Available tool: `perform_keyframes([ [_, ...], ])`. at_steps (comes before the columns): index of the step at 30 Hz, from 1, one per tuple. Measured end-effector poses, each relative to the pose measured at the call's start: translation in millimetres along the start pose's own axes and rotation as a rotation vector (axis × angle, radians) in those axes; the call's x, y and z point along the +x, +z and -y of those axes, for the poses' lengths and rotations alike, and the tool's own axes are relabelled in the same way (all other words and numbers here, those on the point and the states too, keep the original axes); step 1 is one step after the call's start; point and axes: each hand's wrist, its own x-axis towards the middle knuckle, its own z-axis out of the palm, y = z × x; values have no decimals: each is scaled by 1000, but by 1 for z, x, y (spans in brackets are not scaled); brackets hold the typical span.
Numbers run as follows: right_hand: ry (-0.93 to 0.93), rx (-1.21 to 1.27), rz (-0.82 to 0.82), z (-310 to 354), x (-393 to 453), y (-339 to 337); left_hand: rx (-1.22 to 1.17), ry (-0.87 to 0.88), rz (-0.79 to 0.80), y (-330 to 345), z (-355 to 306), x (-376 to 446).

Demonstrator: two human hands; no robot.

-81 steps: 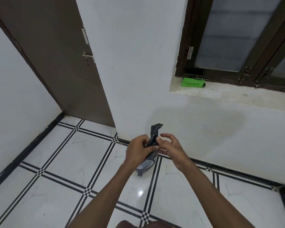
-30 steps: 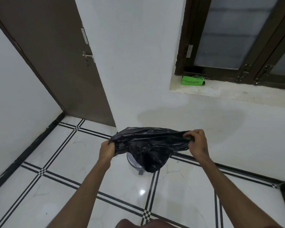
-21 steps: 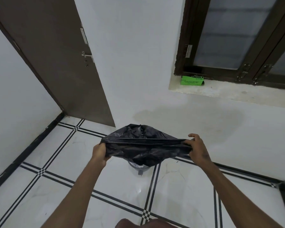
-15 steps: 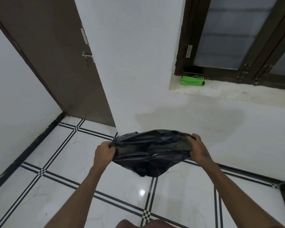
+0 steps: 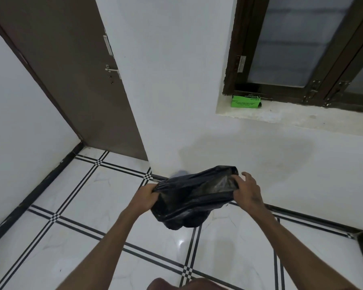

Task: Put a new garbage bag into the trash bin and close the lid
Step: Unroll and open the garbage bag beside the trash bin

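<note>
Black garbage bag (image 5: 194, 197) unfolded, mouth gripped by left hand (image 5: 148, 194) and right hand (image 5: 246, 190) above the floor tiles; trash bin almost fully hidden behind it, so lining and lid-closing remain.

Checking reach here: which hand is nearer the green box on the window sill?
Right. The right hand grips the bag almost straight below the green box; the left hand grips its other end, farther left.

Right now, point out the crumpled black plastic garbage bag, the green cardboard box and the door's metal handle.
black plastic garbage bag (image 5: 189, 197), head view, crumpled middle.
green cardboard box (image 5: 246, 101), head view, front face.
metal door handle (image 5: 113, 70), head view, lever.
</note>
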Motion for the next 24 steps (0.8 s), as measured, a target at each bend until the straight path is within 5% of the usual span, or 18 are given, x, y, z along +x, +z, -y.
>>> perform_keyframes([
  [3, -210, 133, -184, 23, -18, 8, -173, -5, 57, 4, -14, 3],
  [7, -554, 220, 211, 53, -40, 26, -239, 52, 118, 8, -33, 9],
  [11, -710, 84, 280, 72, -39, 50, -238, 62, 134, 6, -45, 12],
  [16, -698, -102, 269, 54, -41, 64, -261, -112, -100, -9, -32, 14],
  [19, -677, -195, 248, 27, -49, 80, -671, -399, -232, -14, -12, 12],
  [24, -514, -472, 516, -7, -72, 96, -1072, -631, -460, -17, 12, 6],
])
